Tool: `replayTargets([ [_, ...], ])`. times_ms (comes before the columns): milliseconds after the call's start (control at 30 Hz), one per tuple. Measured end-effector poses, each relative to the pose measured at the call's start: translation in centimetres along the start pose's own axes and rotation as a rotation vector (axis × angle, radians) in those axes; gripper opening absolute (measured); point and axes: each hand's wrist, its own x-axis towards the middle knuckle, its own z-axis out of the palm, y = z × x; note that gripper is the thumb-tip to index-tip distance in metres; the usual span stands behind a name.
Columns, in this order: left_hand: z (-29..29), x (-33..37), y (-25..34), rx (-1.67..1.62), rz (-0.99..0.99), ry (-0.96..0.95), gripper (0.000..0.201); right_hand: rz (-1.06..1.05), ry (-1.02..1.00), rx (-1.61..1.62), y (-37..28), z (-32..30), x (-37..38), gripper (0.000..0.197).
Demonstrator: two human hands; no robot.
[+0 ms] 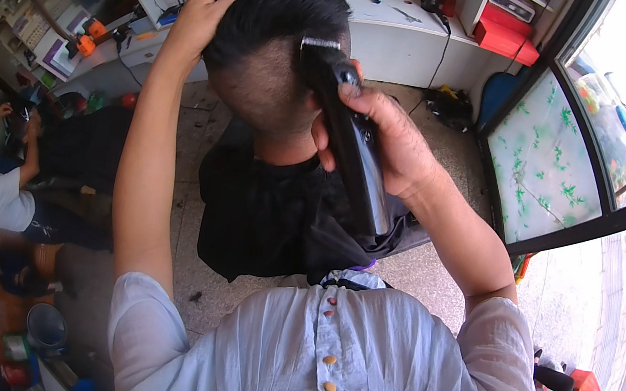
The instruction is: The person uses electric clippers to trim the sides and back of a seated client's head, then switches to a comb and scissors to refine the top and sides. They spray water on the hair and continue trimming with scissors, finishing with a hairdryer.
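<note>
- Nearest is the white blouse (385, 359) of the person at work, with a row of buttons (329, 387) down its front.
- Beyond it, the black cape (262, 224) spreads over the shoulders of the person being clipped, above a pale speckled floor (179, 268).
- The hair clipper (363, 171) is over the cape and the back right of the head. Its long axis runs aslant: the butt points back toward the blouse and to the right, the cutting end forward and to the left.
- It is a long, dark, glossy body, squared at the butt, with a rounded part near the top and a pale metallic toothed blade (321, 44) across the tip.
- The right grip (398, 139) is wrapped around the clipper, thumb along its upper side, fingertips curling out on the left.
- The blade lies at the border between closely cropped sides and longer black hair (291, 12); whether it touches, I cannot tell.
- The left grip (204, 13) rests at the left of the hair, fingers forward; I cannot tell whether it closes on anything.
- Farther off, a white surface (386, 20) carries a dark hair dryer (431, 3), near a red box (508, 39).
</note>
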Motion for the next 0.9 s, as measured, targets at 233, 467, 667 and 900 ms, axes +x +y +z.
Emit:
replayTargets([
  [233,-0.1,0.2,0.0,-0.067,-0.032,-0.029,0.032,0.101,-0.016,0.003,1.0,-1.3,-0.8,0.040],
  [467,0.0,0.1,0.0,-0.085,-0.012,-0.020,0.031,-0.036,-0.050,0.061,-1.3,-1.9,1.5,0.045],
  [667,0.2,-0.2,0.9,-0.049,-0.072,-0.002,0.033,0.073,-0.067,0.006,0.6,-3.8,-0.5,0.046],
  [900,0.1,0.1,0.5,-0.146,-0.081,0.010,0.030,0.112,-0.084,-0.047,-0.9,-4.4,0.3,0.044],
])
